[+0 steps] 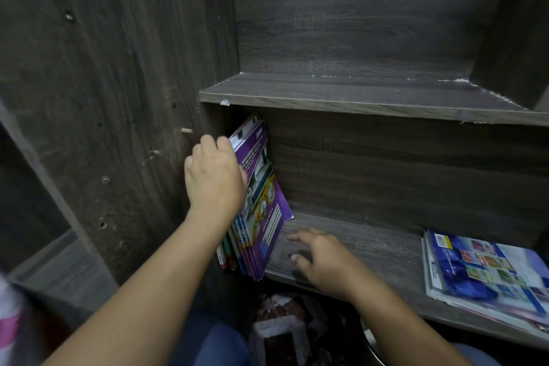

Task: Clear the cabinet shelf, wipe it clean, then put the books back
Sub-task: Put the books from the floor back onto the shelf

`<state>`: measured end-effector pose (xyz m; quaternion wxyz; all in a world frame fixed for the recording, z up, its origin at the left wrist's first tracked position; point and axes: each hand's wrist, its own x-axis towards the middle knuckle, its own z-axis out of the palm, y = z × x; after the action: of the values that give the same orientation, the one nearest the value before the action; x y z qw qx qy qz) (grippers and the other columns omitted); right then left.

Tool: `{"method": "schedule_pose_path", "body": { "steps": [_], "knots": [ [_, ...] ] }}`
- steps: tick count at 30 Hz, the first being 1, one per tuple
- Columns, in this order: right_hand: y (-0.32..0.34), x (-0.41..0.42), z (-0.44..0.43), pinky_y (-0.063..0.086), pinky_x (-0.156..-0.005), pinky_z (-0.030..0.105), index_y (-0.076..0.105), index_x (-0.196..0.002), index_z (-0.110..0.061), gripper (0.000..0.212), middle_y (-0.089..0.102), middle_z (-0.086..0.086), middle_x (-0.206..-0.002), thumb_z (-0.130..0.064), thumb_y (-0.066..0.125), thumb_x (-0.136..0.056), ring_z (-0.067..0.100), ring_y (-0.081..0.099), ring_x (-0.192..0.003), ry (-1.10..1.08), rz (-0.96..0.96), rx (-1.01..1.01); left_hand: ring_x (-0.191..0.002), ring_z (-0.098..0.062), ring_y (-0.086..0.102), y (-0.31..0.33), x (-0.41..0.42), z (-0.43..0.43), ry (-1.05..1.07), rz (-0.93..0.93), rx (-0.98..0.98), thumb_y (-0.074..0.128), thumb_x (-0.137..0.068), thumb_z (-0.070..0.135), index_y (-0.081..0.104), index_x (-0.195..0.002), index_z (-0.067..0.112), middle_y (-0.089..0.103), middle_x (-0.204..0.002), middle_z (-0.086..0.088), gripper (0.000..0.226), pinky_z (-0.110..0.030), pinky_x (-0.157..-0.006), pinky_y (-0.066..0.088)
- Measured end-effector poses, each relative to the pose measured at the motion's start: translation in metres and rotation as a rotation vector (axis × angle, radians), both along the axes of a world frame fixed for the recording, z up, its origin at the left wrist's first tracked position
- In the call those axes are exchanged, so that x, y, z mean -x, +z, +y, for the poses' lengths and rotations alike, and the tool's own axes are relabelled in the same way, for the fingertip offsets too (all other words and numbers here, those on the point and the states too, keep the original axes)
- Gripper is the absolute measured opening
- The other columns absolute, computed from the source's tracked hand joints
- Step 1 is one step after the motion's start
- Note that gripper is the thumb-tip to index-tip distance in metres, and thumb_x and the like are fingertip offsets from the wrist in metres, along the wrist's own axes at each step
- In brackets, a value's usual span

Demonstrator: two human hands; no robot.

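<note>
Cabinet (118, 68): dark wood, 2 shelves in view. Upper shelf (326, 92) is bare, with white specks along its far edge. Lower shelf (356, 244) is the one being worked; its middle is bare board.

Upright books (261, 187): a thin batch, purple cover outermost, standing at the far-left end of the lower shelf, leaning left against the cabinet wall. Flat stack (481, 270): blue-covered books lying at the right end, overhanging the near edge.

Left hand (214, 175): on the upright books, fingers curled round their left side, gripping the batch. Thumb hidden. Right hand (320, 258): just right of the batch, low over the bare board, fingers spread and relaxed, holding nothing. Contact with the board: cannot tell.

Status, my read: no cloth in view, so wiping is either done or not started. Books split into 2 groups with a bare gap fits mid-clear or mid-return; cannot tell which. Either way, the flat stack needs handling.
</note>
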<state>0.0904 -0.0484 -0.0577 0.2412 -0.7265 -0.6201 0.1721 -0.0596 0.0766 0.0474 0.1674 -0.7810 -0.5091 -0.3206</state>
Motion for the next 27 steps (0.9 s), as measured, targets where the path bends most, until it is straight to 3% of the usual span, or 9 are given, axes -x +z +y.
{"method": "schedule_pose_path", "body": {
  "steps": [4,8,11,14,17,22,27],
  "knots": [
    [0.005,0.001,-0.006,0.034,-0.108,0.028,0.05,-0.137,-0.031,0.042,0.045,-0.005,-0.141,-0.032,0.056,-0.095,0.015,0.04,-0.132,-0.014,-0.014,0.005,-0.099,-0.032,0.055,0.01,-0.02,0.001,-0.04,-0.001,0.175,0.07,-0.078,0.032,0.036,-0.112,0.008,0.047,-0.112,-0.015,0.054,-0.036,-0.074,0.047],
    [0.008,0.0,-0.01,0.036,-0.105,0.026,0.051,-0.136,-0.031,0.041,0.046,-0.005,-0.139,-0.032,0.056,-0.095,0.015,0.044,-0.128,-0.027,-0.024,0.012,-0.105,-0.03,0.056,0.007,-0.036,0.008,0.018,0.264,0.141,0.062,-0.086,0.03,0.027,-0.14,0.006,0.049,-0.121,-0.014,0.068,-0.032,-0.067,0.039],
    [0.008,-0.001,-0.013,0.037,-0.103,0.025,0.052,-0.134,-0.03,0.04,0.047,-0.004,-0.136,-0.032,0.056,-0.095,0.016,0.047,-0.126,-0.033,-0.042,0.009,-0.11,-0.031,0.051,0.015,-0.041,0.013,0.045,0.372,0.218,0.065,-0.086,0.036,0.028,-0.144,0.015,0.045,-0.125,-0.015,0.072,-0.035,-0.069,0.038],
    [0.007,-0.002,-0.017,0.035,-0.105,0.027,0.052,-0.135,-0.029,0.04,0.046,-0.004,-0.138,-0.031,0.056,-0.095,0.017,0.044,-0.129,-0.031,-0.048,0.025,-0.11,-0.034,0.055,0.027,-0.04,0.02,-0.034,0.311,0.329,0.067,-0.086,0.037,0.023,-0.148,0.025,0.051,-0.123,-0.017,0.077,-0.038,-0.072,0.043],
    [0.006,0.0,-0.019,0.034,-0.108,0.029,0.052,-0.135,-0.029,0.04,0.045,-0.003,-0.14,-0.031,0.055,-0.095,0.016,0.041,-0.131,-0.022,-0.045,0.047,-0.107,-0.033,0.058,0.031,-0.035,0.019,-0.044,0.356,0.28,0.062,-0.09,0.029,0.027,-0.148,0.031,0.058,-0.12,-0.014,0.067,-0.037,-0.067,0.041],
    [0.018,0.005,-0.019,0.034,-0.108,0.029,0.052,-0.134,-0.03,0.039,0.045,-0.001,-0.141,-0.03,0.055,-0.096,0.018,0.04,-0.133,-0.01,-0.067,0.037,-0.112,-0.035,0.056,0.023,-0.041,-0.002,-0.033,0.242,0.319,0.045,-0.094,0.009,0.026,-0.149,0.033,0.053,-0.125,-0.018,0.064,-0.038,-0.071,0.043],
    [0.033,0.011,-0.023,0.035,-0.098,0.021,0.053,-0.134,-0.028,0.038,0.048,-0.002,-0.137,-0.028,0.056,-0.096,0.014,0.045,-0.127,0.002,-0.068,-0.011,-0.105,-0.034,0.058,0.013,-0.037,-0.031,-0.018,0.177,0.296,0.042,-0.095,0.006,0.012,-0.153,0.035,0.051,-0.118,-0.018,0.071,-0.037,-0.065,0.039]
  ]
}}
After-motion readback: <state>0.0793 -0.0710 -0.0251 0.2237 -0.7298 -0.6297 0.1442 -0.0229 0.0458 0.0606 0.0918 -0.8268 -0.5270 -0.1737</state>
